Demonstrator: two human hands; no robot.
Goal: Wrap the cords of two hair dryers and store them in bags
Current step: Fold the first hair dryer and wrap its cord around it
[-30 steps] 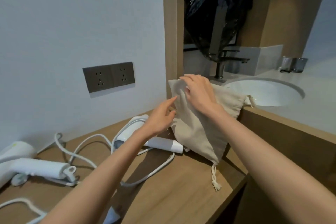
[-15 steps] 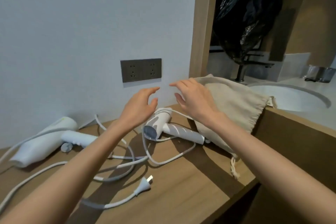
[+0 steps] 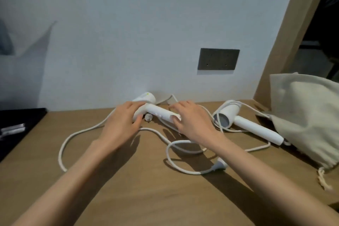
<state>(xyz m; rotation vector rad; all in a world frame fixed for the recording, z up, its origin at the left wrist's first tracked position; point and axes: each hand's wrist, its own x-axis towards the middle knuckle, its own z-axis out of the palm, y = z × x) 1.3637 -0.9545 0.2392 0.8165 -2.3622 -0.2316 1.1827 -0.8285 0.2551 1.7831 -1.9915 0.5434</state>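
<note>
One white plastic hair dryer [image 3: 159,113] lies near the wall on the wooden surface [image 3: 146,180]. The left hand [image 3: 121,124] curls its grip round the barrel; the right hand [image 3: 194,123] rests on the handle end, grip loose, fingers spread. A second white hair dryer [image 3: 253,126] lies just beside one beige cloth drawstring bag [image 3: 308,115]. Two white cords [image 3: 73,137] sprawl loose.

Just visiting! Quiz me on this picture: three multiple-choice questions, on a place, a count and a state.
1. The beige bag is: A far left; B far right; C on the wall.
2. Hair dryers on the table: A two; B one; C three.
3. The nearest white plug is: A in the socket; B in the bag; C loose on the table.
Answers: B, the bag sits at the table's right end; A, the left dryer and the right dryer both lie there; C, the plug rests on the wood.
</note>
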